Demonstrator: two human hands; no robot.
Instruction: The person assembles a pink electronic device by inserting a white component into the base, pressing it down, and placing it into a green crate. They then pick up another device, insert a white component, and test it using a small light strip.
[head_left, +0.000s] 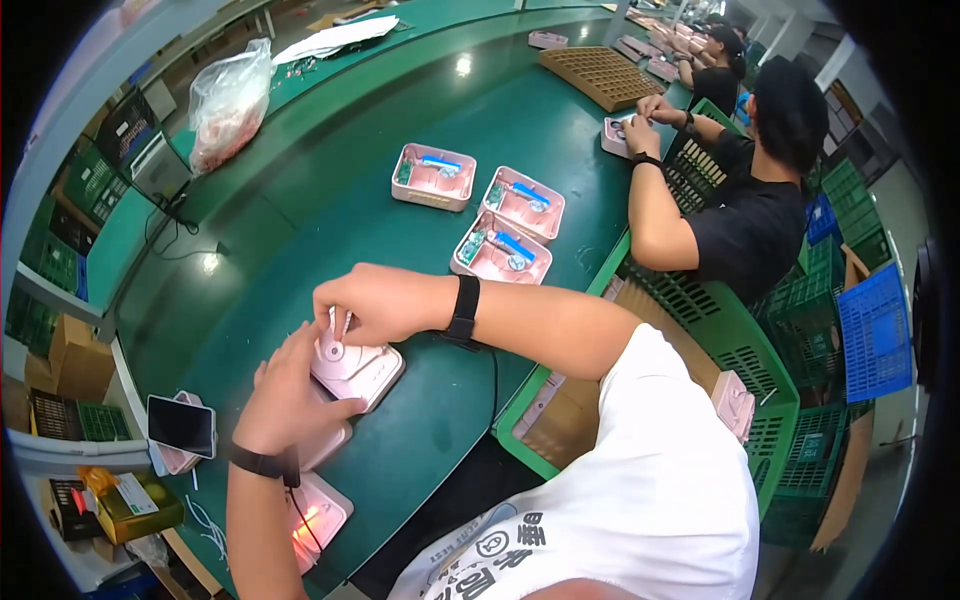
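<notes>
A pale pink plastic housing (375,378) with a raised round part lies on the green table in front of me. My left hand (283,395) is closed around its left side, with the thumb along the near edge and the fingers at the far side. Above the round part, my right hand (375,303) is pinched with its fingertips pointing down; a small white piece shows at them, too hidden to name. Partly covered by my left wrist, another pink housing (322,505) glows orange-red close by.
Several open pink cases (435,197) with blue cylinders and green boards sit beyond my right arm. A green crate (690,330) stands at the table's right edge. A co-worker (740,190) handles a pink case farther right. A phone-like black screen (182,427) lies at left.
</notes>
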